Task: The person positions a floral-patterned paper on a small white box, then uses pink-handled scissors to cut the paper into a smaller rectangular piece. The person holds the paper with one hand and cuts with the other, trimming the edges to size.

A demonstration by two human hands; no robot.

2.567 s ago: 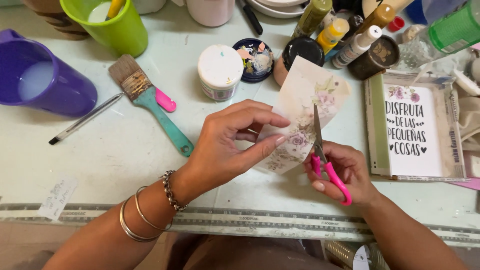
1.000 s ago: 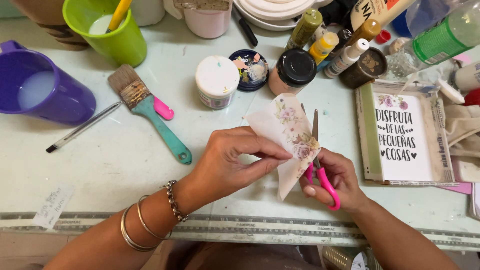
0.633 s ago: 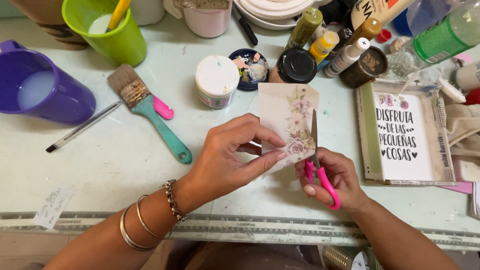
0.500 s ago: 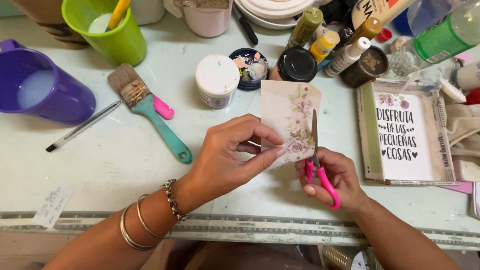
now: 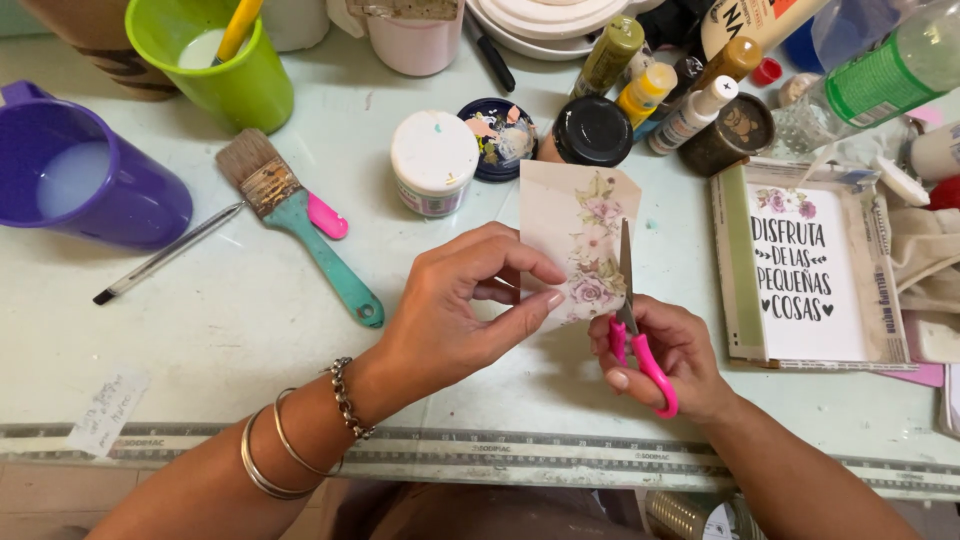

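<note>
Pinching floral paper, left hand.

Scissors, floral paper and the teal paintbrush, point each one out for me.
scissors (image 5: 640,352), head view, on the pink handle held in the right hand.
floral paper (image 5: 580,230), head view, on the flower strip above the left hand's fingers.
paintbrush (image 5: 318,243), head view, on the teal handle lying on the table.

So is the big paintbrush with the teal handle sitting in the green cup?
No, the paintbrush lies flat on the table, below the green cup, which holds a yellow-handled tool instead.
</note>
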